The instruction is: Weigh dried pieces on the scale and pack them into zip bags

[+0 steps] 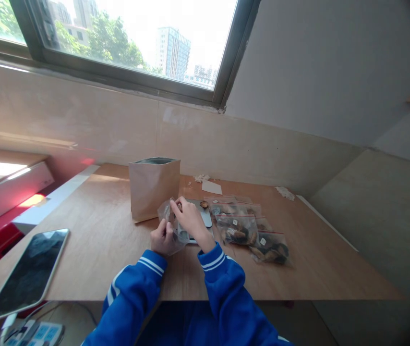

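Note:
My left hand (163,238) is closed on a clear plastic bag (164,207), gripping its lower side. Above it, the fingers of my right hand (190,218) pinch the same bag near its upper edge; something brownish shows by the fingertips, too small to name. Under and behind my right hand lies a flat, silvery kitchen scale (208,218), partly hidden. A small brown dried piece (204,205) rests on it, perhaps a mushroom. Just behind the hands stands an upright brown paper pouch (154,190) with its top open.
Several zip bags (237,229) with brown and dark dried pieces lie to the right. A white card (211,187) and crumpled scraps (284,193) are at the back. A tablet (28,271) with a cable lies at the left edge of the wooden table (320,269), above a power strip (37,334).

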Demonstrator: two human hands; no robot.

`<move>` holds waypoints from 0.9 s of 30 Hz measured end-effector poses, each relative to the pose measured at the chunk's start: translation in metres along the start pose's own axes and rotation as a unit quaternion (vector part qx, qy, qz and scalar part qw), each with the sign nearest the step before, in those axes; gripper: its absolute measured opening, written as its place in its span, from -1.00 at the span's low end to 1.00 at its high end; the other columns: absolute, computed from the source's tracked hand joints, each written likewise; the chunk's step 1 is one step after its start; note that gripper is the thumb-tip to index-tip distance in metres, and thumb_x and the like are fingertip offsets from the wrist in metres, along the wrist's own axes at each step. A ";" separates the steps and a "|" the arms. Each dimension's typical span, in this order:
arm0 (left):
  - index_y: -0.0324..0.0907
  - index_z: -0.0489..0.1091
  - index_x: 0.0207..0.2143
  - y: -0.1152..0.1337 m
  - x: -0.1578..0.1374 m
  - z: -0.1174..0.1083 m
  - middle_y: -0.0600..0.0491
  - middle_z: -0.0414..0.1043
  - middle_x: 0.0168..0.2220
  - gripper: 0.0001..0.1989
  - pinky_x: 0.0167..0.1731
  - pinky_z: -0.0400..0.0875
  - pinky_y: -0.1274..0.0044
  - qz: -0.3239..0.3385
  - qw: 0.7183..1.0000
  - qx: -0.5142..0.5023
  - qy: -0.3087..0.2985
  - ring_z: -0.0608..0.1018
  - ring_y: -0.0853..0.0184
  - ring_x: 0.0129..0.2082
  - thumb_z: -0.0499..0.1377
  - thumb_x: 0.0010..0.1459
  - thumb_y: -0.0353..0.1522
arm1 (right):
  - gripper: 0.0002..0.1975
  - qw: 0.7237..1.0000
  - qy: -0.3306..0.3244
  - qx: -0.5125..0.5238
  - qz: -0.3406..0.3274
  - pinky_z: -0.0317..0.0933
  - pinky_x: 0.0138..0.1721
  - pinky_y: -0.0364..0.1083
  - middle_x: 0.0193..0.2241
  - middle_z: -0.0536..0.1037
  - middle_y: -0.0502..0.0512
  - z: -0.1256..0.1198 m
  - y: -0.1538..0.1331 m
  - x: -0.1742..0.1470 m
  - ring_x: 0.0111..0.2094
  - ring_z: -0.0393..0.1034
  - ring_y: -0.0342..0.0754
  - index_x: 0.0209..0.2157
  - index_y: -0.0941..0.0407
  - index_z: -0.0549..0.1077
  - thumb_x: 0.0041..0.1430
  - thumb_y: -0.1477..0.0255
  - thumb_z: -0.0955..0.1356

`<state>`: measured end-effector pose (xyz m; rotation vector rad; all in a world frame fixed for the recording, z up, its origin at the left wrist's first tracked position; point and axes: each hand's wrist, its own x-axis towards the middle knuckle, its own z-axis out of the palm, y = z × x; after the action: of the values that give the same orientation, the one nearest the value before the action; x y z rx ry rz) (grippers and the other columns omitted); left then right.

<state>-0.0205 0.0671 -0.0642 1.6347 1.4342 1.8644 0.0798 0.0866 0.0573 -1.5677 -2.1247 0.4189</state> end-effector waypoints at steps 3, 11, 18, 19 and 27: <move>-0.11 0.15 -0.58 -0.001 0.000 0.000 0.15 0.18 -0.72 -0.71 -0.67 0.13 0.59 -0.026 1.000 0.002 0.003 0.25 0.46 -0.74 -0.02 0.21 -0.28 | -0.65 0.988 0.031 0.142 -0.055 0.22 -0.10 -0.11 -0.18 0.55 0.13 0.011 0.013 0.006 -0.13 0.44 -0.06 -0.17 0.12 0.40 0.36 0.17 0.15; -0.12 0.07 -0.60 -0.008 0.000 0.003 0.22 0.05 -0.70 -0.67 -0.64 0.12 0.61 -0.075 0.997 0.005 0.032 0.20 0.47 -0.69 -0.01 0.20 -0.25 | -0.71 0.980 0.173 0.092 -0.044 0.12 0.11 0.01 -0.02 0.43 0.23 0.038 0.073 0.021 0.07 0.27 0.04 -0.08 0.12 0.44 0.31 0.32 0.20; -0.12 0.07 -0.61 -0.009 0.001 0.001 0.22 0.05 -0.70 -0.67 -0.63 0.13 0.61 -0.046 0.998 0.027 0.026 0.19 0.48 -0.70 -0.01 0.19 -0.25 | -0.62 0.991 0.086 -0.085 -0.053 0.11 0.09 0.08 0.09 0.36 0.21 0.066 0.100 0.019 0.10 0.20 0.13 0.09 0.04 0.37 0.27 0.25 0.28; -0.12 0.07 -0.60 -0.010 0.001 0.001 0.22 0.06 -0.70 -0.67 -0.63 0.13 0.62 -0.052 0.998 0.024 0.026 0.20 0.48 -0.70 -0.01 0.20 -0.25 | -0.65 0.990 0.085 -0.099 -0.050 0.14 0.05 0.06 0.03 0.40 0.21 0.066 0.100 0.019 0.05 0.24 0.12 0.06 0.04 0.39 0.28 0.26 0.27; -0.12 0.08 -0.61 -0.013 -0.001 0.002 0.23 0.03 -0.71 -0.68 -0.65 0.11 0.62 -0.055 0.998 0.017 0.031 0.18 0.48 -0.70 0.01 0.19 -0.26 | -0.83 0.983 0.109 -0.150 -0.007 0.18 -0.19 -0.10 -0.23 0.48 0.19 0.055 0.108 0.021 -0.19 0.36 0.01 -0.23 0.15 0.42 0.28 0.42 0.23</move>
<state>-0.0234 0.0736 -0.0748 1.4924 1.5553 1.8531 0.1326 0.1404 -0.0395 -1.6696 -2.0962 -0.0825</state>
